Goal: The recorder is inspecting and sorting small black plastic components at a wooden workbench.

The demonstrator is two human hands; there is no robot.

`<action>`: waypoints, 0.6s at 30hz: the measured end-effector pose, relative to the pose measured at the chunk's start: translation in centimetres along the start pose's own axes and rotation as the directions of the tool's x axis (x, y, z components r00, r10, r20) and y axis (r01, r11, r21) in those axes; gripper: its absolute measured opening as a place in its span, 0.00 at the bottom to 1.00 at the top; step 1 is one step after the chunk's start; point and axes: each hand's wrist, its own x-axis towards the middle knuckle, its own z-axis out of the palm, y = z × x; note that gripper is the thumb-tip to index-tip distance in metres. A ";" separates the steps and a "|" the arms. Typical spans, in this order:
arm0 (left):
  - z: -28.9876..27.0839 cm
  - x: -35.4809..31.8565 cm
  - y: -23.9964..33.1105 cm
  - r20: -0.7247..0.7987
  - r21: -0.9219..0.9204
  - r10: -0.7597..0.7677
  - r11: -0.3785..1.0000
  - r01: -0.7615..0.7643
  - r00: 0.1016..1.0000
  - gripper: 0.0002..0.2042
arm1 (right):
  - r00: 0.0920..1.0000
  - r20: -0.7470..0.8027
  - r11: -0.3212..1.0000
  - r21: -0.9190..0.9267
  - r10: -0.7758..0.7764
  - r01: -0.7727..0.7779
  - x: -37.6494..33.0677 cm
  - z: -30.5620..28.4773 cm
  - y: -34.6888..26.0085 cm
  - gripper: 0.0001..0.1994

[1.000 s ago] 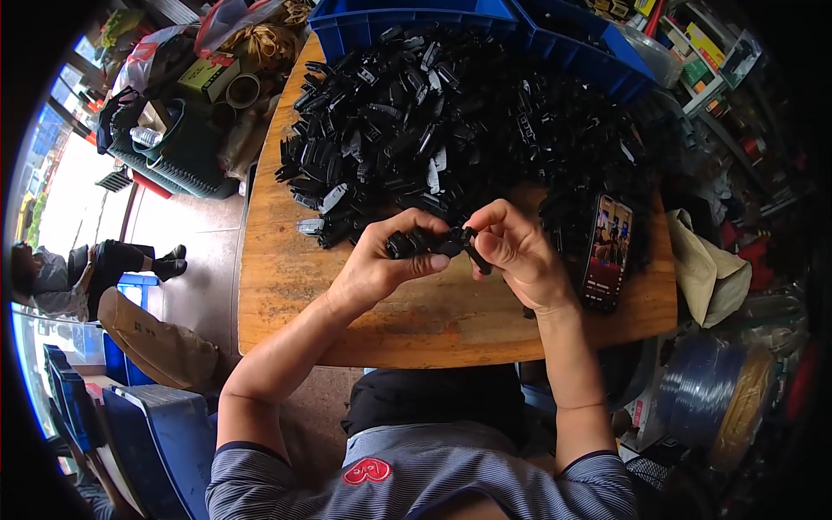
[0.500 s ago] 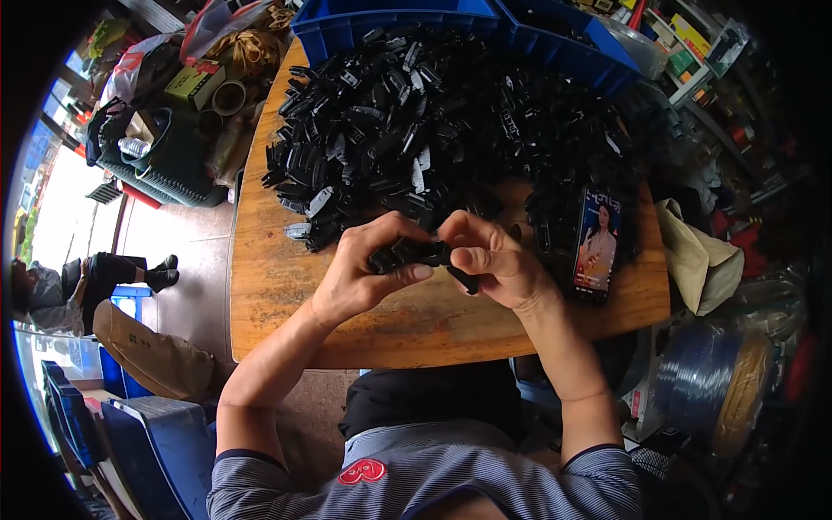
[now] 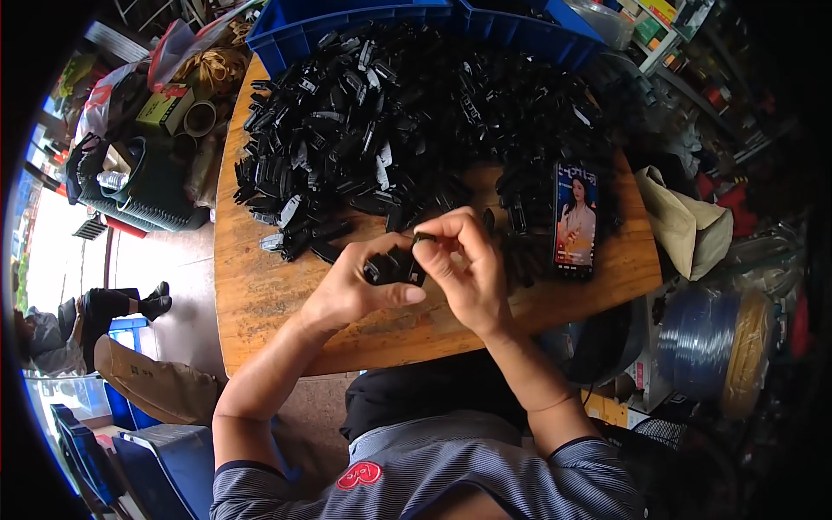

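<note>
Above the near part of the wooden table [image 3: 260, 308], my left hand [image 3: 340, 290] is closed around black plastic pieces [image 3: 387, 267], its thumb lying along their near side. Close beside it, my right hand [image 3: 468, 276] pinches a small black piece [image 3: 424, 237] between thumb and forefinger. That piece sits right at the upper edge of what the left hand holds; whether they touch I cannot tell. Beyond both hands spreads a large heap of similar glossy black plastic parts [image 3: 416, 121], a few with a greyish shine. The exact kind of part is too dark to make out.
A phone [image 3: 575, 221] with a lit screen leans among parts on the right. Blue plastic bins [image 3: 355, 28] stand behind the heap. Right of the table are a beige bag [image 3: 685, 221] and a wrapped spool [image 3: 706, 347]. At left, a person's legs [image 3: 113, 303] show.
The whole view has shifted, so the table sits further left. My right hand has turned more upright, and its fingertips have moved to the top of the pieces in my left hand.
</note>
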 end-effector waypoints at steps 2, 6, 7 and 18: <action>0.4 0.1 -0.3 0.024 0.056 -0.079 0.995 0.077 0.997 0.18 | 0.999 -0.026 0.998 -0.057 -0.019 0.018 -1.3 -0.2 -0.3 0.12; -0.2 -0.3 -0.6 -0.035 -0.242 -0.131 0.963 0.119 0.991 0.13 | 0.990 -0.132 0.777 -0.628 -0.054 -0.041 -3.7 -4.2 -1.8 0.19; -0.5 0.0 -0.3 -0.082 -0.247 -0.103 0.966 0.080 0.991 0.12 | 0.991 -0.128 0.730 -0.674 0.037 -0.114 -4.3 -5.7 -1.9 0.21; -1.3 6.8 1.9 -0.070 -0.726 -0.269 0.674 0.136 0.961 0.16 | 0.992 0.047 0.600 -0.799 0.117 -0.033 1.1 -5.9 0.8 0.15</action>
